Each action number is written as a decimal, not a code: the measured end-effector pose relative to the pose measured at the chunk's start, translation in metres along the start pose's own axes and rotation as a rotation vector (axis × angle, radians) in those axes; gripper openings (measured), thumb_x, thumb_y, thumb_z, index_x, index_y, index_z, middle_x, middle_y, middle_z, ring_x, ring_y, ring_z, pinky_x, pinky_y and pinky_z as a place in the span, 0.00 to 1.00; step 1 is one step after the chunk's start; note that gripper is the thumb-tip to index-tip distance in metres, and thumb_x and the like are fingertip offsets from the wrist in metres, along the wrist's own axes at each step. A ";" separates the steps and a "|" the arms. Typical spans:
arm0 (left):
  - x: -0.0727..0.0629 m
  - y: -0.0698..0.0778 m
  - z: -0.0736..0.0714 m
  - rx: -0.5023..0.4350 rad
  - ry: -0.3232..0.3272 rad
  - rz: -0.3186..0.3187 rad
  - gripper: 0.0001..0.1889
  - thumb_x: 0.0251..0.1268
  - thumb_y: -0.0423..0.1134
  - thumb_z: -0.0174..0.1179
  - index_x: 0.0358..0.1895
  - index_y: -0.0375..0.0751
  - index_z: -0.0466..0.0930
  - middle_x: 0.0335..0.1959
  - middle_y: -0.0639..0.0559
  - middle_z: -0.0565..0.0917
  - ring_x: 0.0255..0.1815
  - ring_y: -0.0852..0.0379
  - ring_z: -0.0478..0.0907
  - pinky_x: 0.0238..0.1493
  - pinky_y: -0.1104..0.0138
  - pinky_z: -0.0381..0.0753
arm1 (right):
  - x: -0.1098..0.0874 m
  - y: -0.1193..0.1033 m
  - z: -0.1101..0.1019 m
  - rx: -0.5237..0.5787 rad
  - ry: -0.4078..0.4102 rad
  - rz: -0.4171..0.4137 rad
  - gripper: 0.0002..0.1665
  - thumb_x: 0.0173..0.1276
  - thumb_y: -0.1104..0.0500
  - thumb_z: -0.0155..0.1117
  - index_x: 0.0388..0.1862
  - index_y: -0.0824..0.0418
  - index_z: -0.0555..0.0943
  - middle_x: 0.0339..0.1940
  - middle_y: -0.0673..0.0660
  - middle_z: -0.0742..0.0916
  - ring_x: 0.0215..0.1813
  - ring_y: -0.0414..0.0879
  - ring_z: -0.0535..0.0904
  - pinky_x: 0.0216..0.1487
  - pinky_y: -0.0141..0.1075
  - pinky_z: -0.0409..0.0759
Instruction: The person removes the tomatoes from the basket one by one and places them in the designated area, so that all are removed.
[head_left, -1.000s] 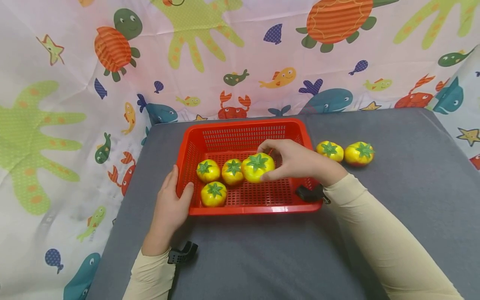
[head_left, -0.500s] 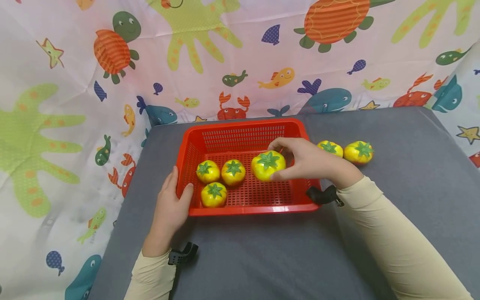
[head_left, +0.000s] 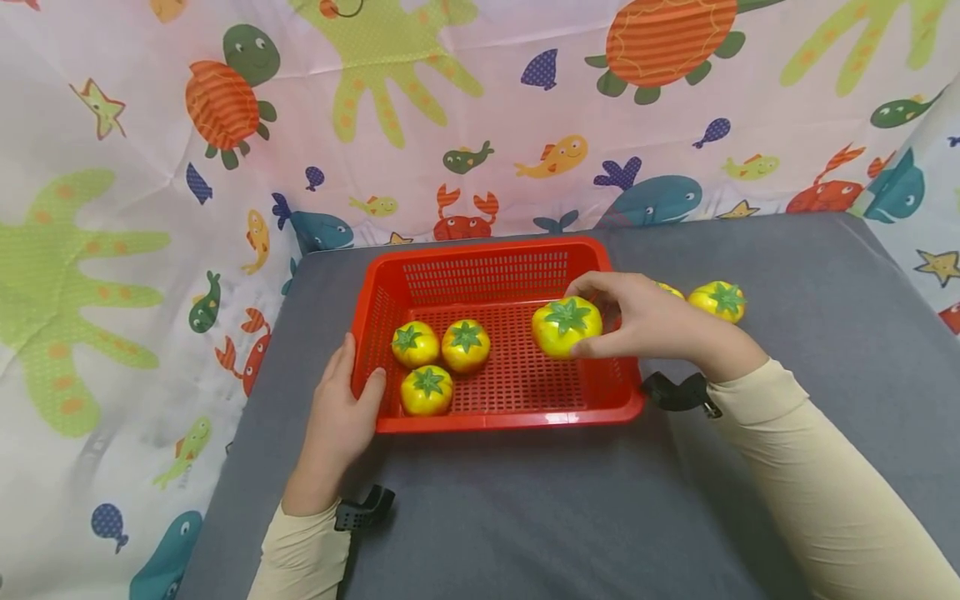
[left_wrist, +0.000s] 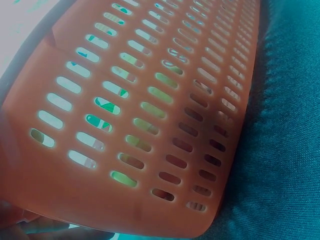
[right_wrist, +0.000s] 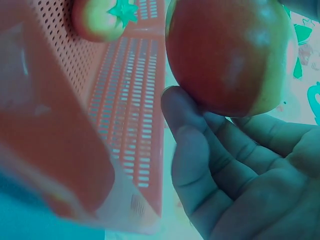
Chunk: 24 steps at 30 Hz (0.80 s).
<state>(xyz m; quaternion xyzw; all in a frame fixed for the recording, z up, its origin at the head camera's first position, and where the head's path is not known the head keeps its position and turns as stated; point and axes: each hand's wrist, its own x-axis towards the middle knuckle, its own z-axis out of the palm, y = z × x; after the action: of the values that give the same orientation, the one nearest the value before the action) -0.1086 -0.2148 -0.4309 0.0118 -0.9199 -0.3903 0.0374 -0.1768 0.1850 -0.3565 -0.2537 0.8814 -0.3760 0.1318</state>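
My right hand [head_left: 645, 317] grips a yellow tomato [head_left: 564, 327] with a green star-shaped top, holding it over the right half of a red perforated basket [head_left: 510, 419]. The right wrist view shows this tomato's reddish underside [right_wrist: 225, 55], with fingertips against it. At the basket's left end, my left hand [head_left: 341, 417] holds the rim, thumb on the inner side and fingers along the outside. Three similar tomatoes sit at the left of the basket floor: one at the back [head_left: 416, 343], one beside it [head_left: 466, 345] and one in front [head_left: 427, 390].
On the grey cloth [head_left: 525, 508] right of the basket lie two more tomatoes. One shows fully [head_left: 717, 300]; the other [head_left: 670, 290] is mostly hidden behind my right hand. A curtain [head_left: 420, 183] printed with sea animals stands behind and at the left.
The right hand has moved to the right over the basket with the tomato in it, now covering most of one tomato outside. The left hand has stayed on the rim.
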 end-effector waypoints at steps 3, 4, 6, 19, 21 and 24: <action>0.000 0.000 0.000 0.002 -0.006 -0.001 0.42 0.78 0.48 0.54 0.86 0.40 0.45 0.83 0.41 0.61 0.74 0.37 0.70 0.68 0.42 0.75 | -0.004 0.003 -0.003 -0.009 0.016 0.003 0.33 0.56 0.51 0.80 0.59 0.56 0.79 0.48 0.51 0.87 0.45 0.49 0.82 0.46 0.41 0.87; 0.000 0.000 0.000 0.002 -0.008 -0.002 0.42 0.78 0.48 0.54 0.86 0.40 0.45 0.83 0.41 0.61 0.74 0.37 0.70 0.68 0.41 0.75 | -0.006 0.004 -0.003 -0.007 0.019 0.003 0.33 0.56 0.51 0.80 0.60 0.56 0.79 0.48 0.52 0.87 0.45 0.49 0.82 0.46 0.41 0.87; 0.000 0.001 0.001 0.001 -0.012 -0.004 0.42 0.78 0.48 0.54 0.86 0.40 0.45 0.83 0.40 0.60 0.74 0.37 0.70 0.68 0.41 0.75 | -0.009 0.006 -0.005 0.000 0.025 0.007 0.33 0.56 0.51 0.80 0.60 0.56 0.79 0.47 0.52 0.87 0.44 0.50 0.82 0.44 0.40 0.87; 0.000 0.004 0.000 0.003 -0.006 -0.013 0.42 0.78 0.47 0.54 0.87 0.41 0.45 0.83 0.41 0.60 0.74 0.37 0.71 0.67 0.42 0.76 | -0.032 0.020 -0.012 0.034 0.068 0.040 0.33 0.60 0.52 0.79 0.62 0.57 0.78 0.50 0.54 0.86 0.44 0.52 0.81 0.42 0.40 0.86; -0.001 0.004 0.000 -0.001 -0.007 -0.015 0.42 0.78 0.47 0.54 0.87 0.41 0.45 0.83 0.41 0.60 0.74 0.37 0.71 0.67 0.42 0.76 | -0.036 0.021 -0.012 0.030 0.072 0.047 0.34 0.60 0.52 0.79 0.63 0.57 0.78 0.50 0.54 0.86 0.43 0.52 0.81 0.42 0.39 0.86; -0.001 0.003 0.000 -0.001 -0.006 -0.012 0.41 0.78 0.47 0.54 0.86 0.40 0.45 0.83 0.40 0.60 0.74 0.37 0.70 0.67 0.41 0.76 | -0.041 0.024 -0.012 0.025 0.080 0.068 0.35 0.60 0.51 0.79 0.64 0.57 0.77 0.51 0.55 0.86 0.44 0.52 0.81 0.42 0.38 0.86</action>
<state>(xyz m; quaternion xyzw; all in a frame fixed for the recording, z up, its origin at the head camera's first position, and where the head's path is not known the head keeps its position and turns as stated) -0.1077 -0.2121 -0.4287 0.0163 -0.9197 -0.3910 0.0323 -0.1558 0.2290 -0.3644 -0.2066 0.8893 -0.3922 0.1122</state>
